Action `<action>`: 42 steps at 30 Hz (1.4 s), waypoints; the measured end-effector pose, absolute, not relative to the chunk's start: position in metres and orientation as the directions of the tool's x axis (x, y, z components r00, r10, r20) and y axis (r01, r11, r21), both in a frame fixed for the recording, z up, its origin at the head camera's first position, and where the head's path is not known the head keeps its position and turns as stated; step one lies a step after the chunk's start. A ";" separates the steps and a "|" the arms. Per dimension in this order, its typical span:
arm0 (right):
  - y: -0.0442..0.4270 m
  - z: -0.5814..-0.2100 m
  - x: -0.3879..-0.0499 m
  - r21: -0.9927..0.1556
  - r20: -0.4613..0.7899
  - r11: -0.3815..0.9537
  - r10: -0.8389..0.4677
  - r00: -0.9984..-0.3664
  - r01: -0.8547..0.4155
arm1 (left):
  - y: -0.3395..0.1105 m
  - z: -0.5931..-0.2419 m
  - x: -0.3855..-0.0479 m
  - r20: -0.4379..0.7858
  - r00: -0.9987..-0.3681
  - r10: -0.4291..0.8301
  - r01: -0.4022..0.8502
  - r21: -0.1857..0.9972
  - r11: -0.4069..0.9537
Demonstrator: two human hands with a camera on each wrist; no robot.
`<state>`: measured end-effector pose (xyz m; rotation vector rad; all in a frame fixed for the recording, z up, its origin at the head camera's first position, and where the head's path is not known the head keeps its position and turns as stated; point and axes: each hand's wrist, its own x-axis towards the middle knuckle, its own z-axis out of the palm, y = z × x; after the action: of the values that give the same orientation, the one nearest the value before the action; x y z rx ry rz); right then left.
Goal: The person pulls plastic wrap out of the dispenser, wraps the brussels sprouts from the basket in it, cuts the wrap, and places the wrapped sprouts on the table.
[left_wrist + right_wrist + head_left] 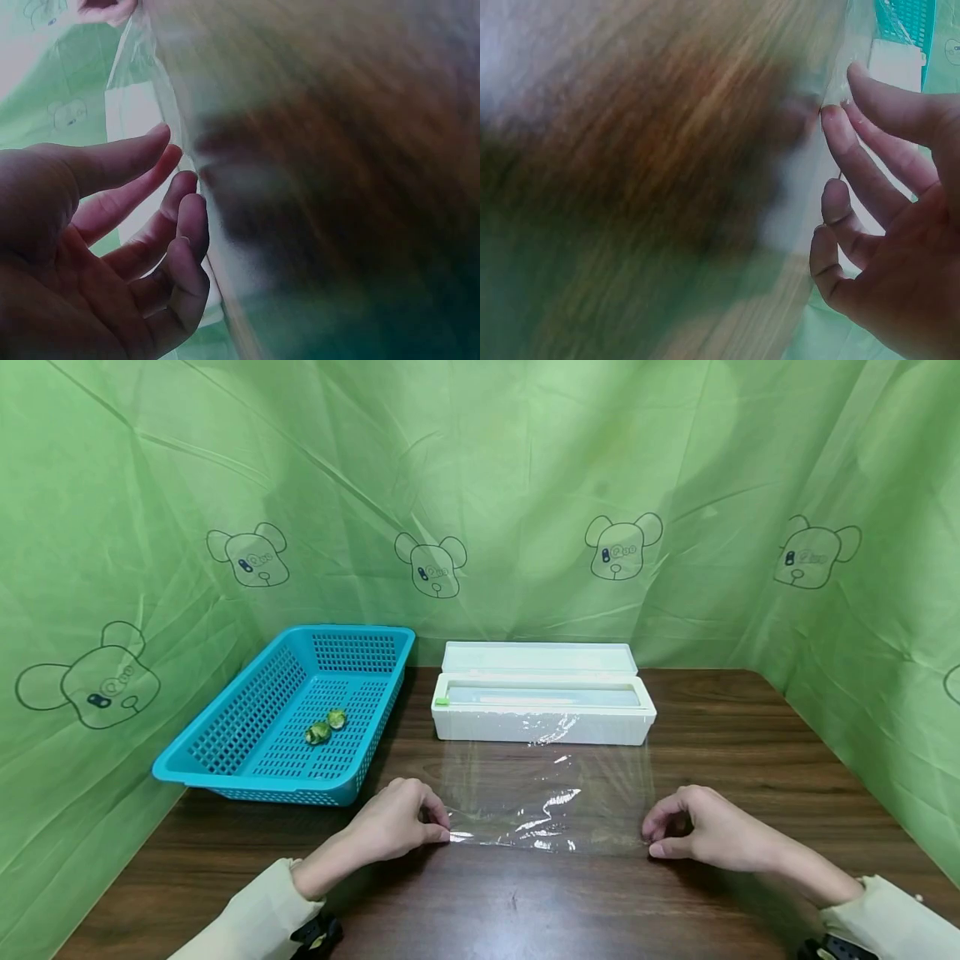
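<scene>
The left hand [397, 820] is pinching the near left corner of a clear plastic sheet [551, 814] between its thumb and finger, and the right hand [708, 831] is pinching the near right corner in the same way. On both hands the other fingers are bending in. The clear sheet is stretching from one hand to the other, and it is shining in bright white streaks. It is running back from the hands, above the brown wooden desk [750, 735], to a long white box [540, 680], where it is going up over the front. The box is sitting near the back of the desk, past the hands and between them, and its white lid [538, 657] is standing open at the back. A tiny green piece [442, 702] is sitting at the left end of the box's top. A blue basket [300, 693] full of little holes is resting on the left part of the desk, just beside the box. Inside, two small green balls [318, 732] are lying close together on the basket's floor. A green cloth [525, 452] with big-eared animal faces drawn on it is hanging behind the desk and at both sides. Pale sleeves [258, 906] are covering the person's arms, and dark bands [318, 935] are showing underneath them.
</scene>
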<state>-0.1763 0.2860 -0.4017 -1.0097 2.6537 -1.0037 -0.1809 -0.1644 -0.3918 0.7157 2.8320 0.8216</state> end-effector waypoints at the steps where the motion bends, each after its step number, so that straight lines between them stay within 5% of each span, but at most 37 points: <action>1: 0.286 -0.401 -0.176 -0.642 0.095 0.555 -0.627 -0.773 -0.529 | -0.164 -0.391 -0.181 0.029 -0.885 0.465 0.409 0.526 0.746; 9: 0.282 -0.398 -0.177 -0.659 0.100 0.581 -0.562 -0.821 -0.478 | -0.161 -0.385 -0.185 0.049 -0.914 0.404 0.374 0.488 0.789; 17: 0.279 -0.401 -0.183 -0.548 0.191 0.660 -0.500 -0.845 -0.514 | -0.158 -0.389 -0.184 0.019 -0.919 0.393 0.374 0.356 0.857; 42: 0.291 -0.407 -0.182 -0.572 0.078 0.712 -0.448 -0.891 -0.408 | -0.163 -0.388 -0.185 -0.016 -0.918 0.396 0.363 0.371 0.855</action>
<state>-0.1819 0.2908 -0.4065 -0.7125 2.8451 -0.9260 -0.1852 -0.1632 -0.3882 0.6024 2.9366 0.5599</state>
